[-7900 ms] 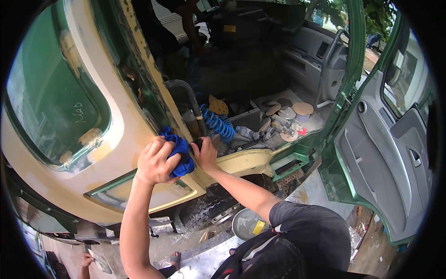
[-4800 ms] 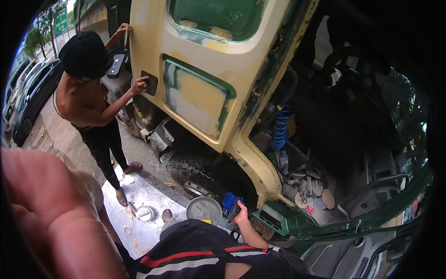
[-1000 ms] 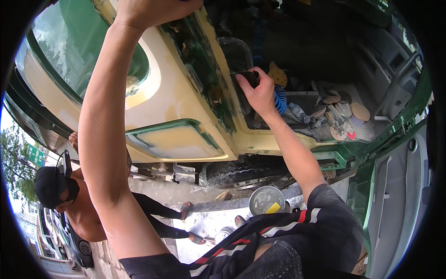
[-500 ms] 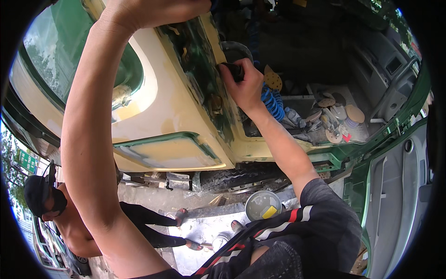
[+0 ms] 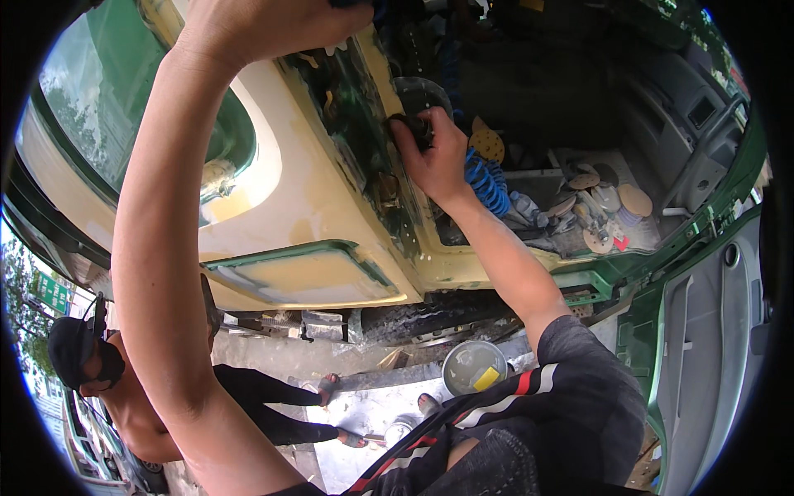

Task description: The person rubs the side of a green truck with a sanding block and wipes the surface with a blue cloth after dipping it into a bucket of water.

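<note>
My left hand [image 5: 269, 29] is raised at the top of the view, over the vehicle's cream and green body panel [image 5: 289, 198]. Its fingers curl round something dark bluish, mostly cut off by the frame edge. My right hand [image 5: 438, 161] is closed in a pinch on a small dark piece [image 5: 418, 128], too shadowed to name, against the cream edge of the door opening. Between my hands runs a dark green, patchy strip of bodywork [image 5: 351, 124]. Small pale drops show along it.
Sanding discs [image 5: 635, 200] and tools lie on the cab floor beside a blue coiled hose [image 5: 486, 190]. An open door [image 5: 711, 347] stands at right. Below are a bucket [image 5: 463, 364] with a yellow sponge [image 5: 486, 379] and a person in a black cap [image 5: 78, 351] at left.
Pale drops now show below my left hand and along the dark strip. Both hands stay in nearly the same places; the view has shifted slightly.
</note>
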{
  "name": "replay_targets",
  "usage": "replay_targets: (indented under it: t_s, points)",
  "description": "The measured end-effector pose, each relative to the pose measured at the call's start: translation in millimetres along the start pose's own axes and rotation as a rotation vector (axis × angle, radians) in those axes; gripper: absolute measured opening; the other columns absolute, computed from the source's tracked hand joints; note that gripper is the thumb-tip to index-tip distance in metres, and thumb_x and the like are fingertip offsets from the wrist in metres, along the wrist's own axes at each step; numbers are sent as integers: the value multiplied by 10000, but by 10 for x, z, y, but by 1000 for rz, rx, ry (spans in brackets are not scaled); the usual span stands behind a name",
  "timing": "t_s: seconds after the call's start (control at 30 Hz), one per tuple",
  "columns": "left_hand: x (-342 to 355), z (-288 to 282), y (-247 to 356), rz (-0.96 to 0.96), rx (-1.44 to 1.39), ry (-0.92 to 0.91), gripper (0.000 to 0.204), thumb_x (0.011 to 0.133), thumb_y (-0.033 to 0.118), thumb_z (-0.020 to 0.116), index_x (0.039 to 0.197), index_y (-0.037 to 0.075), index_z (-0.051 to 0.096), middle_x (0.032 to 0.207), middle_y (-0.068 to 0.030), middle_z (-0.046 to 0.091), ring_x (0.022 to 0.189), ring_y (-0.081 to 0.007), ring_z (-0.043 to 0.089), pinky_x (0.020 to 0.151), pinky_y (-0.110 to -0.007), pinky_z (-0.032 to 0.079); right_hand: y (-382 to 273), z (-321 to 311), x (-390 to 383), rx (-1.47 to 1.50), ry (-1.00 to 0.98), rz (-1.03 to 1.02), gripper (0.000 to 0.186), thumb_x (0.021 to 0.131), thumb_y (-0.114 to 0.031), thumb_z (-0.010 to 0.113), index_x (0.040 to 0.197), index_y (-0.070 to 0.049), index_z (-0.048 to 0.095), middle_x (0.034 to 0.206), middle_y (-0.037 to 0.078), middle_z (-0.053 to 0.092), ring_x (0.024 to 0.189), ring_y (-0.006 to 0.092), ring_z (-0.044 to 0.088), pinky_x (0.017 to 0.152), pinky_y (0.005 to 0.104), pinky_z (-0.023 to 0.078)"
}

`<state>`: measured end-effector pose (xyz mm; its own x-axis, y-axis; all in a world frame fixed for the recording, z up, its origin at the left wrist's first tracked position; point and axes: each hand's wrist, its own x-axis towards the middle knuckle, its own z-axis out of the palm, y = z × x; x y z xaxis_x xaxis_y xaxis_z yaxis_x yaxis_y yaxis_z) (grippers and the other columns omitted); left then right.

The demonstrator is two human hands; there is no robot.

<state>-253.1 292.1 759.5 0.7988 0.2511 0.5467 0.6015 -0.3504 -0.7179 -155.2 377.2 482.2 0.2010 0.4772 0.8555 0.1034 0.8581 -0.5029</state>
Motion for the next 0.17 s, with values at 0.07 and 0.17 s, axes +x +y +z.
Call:
replay_targets:
  t_s: [0.07,0.17]
  points:
    - [-36,-39,72,57,-25,61,435,608,158,787,1019,115,652,923,-126,658,832,-344,674,720,-432,570,-57,104,298,23,42,-63,253,817,-157,807,907,-19,614,781,175,652,654,339,653,571,385,485]
    - [-30,-18,-21,93,-56,19,491,603,172,805,1069,129,657,988,-130,678,884,-343,688,753,-426,578,-11,86,266,11,38,-81,287,841,-203,807,956,-24,614,813,185,676,701,365,678,602,419,504]
